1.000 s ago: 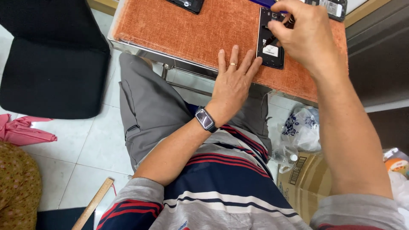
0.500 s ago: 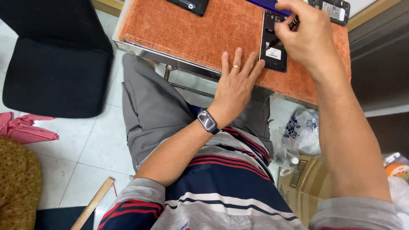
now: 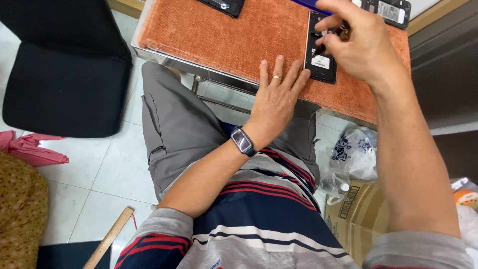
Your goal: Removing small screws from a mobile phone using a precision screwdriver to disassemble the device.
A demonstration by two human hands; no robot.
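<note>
1. While lying with its long axis running away from the person, the opened phone [image 3: 321,50] is resting on the orange mat [image 3: 224,35].
2. Left hand [image 3: 276,97] is pressing flat, fingers spread, just left of the phone.
3. Right hand [image 3: 361,42] is hovering directly over the phone, pinching a small dark tool [image 3: 328,42]; it is the nearer one.

Left hand [image 3: 277,99] lies flat on the orange mat [image 3: 224,35]; right hand [image 3: 359,45] pinches a small tool over the opened phone [image 3: 320,60].
</note>
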